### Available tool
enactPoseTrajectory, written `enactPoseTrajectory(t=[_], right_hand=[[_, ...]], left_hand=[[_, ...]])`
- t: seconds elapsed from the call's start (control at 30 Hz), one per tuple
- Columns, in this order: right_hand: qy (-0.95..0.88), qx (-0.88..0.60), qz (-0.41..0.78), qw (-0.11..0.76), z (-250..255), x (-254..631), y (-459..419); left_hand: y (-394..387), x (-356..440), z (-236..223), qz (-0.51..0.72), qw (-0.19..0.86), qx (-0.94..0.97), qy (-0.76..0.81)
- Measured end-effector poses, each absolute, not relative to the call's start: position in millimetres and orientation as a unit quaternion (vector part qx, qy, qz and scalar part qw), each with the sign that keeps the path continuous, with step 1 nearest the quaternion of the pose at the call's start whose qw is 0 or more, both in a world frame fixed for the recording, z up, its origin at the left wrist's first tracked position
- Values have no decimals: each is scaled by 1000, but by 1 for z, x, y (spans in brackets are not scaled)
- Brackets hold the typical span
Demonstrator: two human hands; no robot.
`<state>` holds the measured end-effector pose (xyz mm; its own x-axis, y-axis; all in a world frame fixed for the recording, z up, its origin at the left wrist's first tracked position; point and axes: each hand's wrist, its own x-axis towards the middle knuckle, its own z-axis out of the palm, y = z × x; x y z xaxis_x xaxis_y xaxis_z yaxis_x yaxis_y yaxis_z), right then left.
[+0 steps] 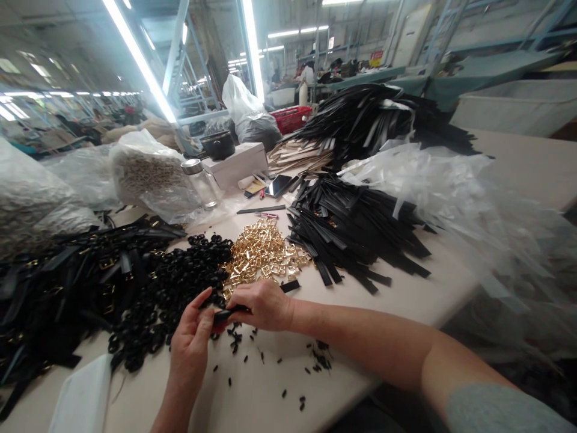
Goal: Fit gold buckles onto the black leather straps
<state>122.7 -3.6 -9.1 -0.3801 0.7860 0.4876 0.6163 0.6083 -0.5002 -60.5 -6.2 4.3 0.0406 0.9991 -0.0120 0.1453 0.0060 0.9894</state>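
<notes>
Close together over the table's near part, my two hands hold a black strap. My left hand (pixel 192 331) pinches one end of the strap (pixel 224 315) between thumb and fingers. Closed over the strap from the right is my right hand (pixel 267 305). A short black strip (pixel 290 286) shows just beyond my right wrist; I cannot tell whether it is part of the same strap. Behind the hands lies a heap of gold buckles (pixel 256 243). A pile of small black loops (pixel 192 273) borders it on the left.
Black straps (pixel 356 225) are heaped at right beside crumpled plastic sheeting (pixel 451 180). Straps with buckles (pixel 58 282) cover the left side. A glass jar (pixel 202 183), a phone (pixel 278 185) and a white box (pixel 238 165) stand or lie farther back. Small black scraps (pixel 283 394) dot the near tabletop.
</notes>
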Motion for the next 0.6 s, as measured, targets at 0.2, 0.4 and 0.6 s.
enactPoseTrajectory(t=[0.2, 0.4, 0.6], right_hand=[[-820, -430, 114, 360, -5, 128, -2], [-824, -437, 64, 354, -11, 134, 1], [-840, -423, 53, 335, -13, 137, -1]], left_hand=[[0, -71, -1, 398, 466, 628, 480], [7, -79, -11, 337, 360, 726, 479], [9, -76, -12, 308, 227, 822, 421]])
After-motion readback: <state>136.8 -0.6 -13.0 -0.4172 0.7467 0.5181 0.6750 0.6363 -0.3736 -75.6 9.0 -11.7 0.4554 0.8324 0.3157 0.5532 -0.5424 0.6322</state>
